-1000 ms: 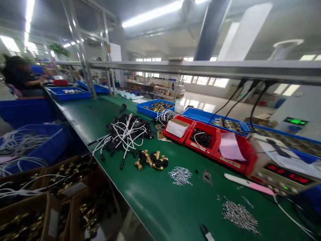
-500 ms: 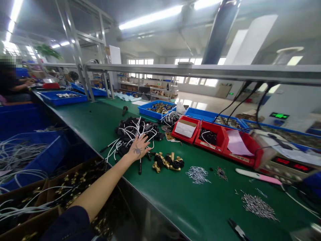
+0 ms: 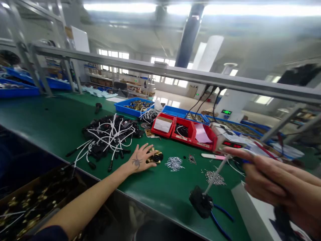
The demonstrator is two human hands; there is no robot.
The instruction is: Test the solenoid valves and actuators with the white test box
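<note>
My left hand (image 3: 141,160) reaches over the bench with its fingers spread, over a small pile of brass fittings with black parts (image 3: 156,156). Its fingers cover much of that pile; whether they touch it I cannot tell. At the right, my right hand (image 3: 278,182) is closed, its index finger pointing left. A white cable (image 3: 217,175) hangs from its fingertips with a black plastic part (image 3: 201,202) at the lower end. Behind that part lie blue-handled pliers (image 3: 220,219). Left of my left hand is a heap of black parts with white cables (image 3: 112,134).
Red bins (image 3: 184,129) and blue trays (image 3: 134,105) line the back of the green bench (image 3: 160,187). Thin wire pieces (image 3: 174,163) and small metal pins (image 3: 215,178) lie mid-bench. A white box (image 3: 250,211) stands at the right, under my right hand.
The view has turned right. My left hand has moved from the cable heap to the brass fittings. My right hand has come into view with the white cable and black part.
</note>
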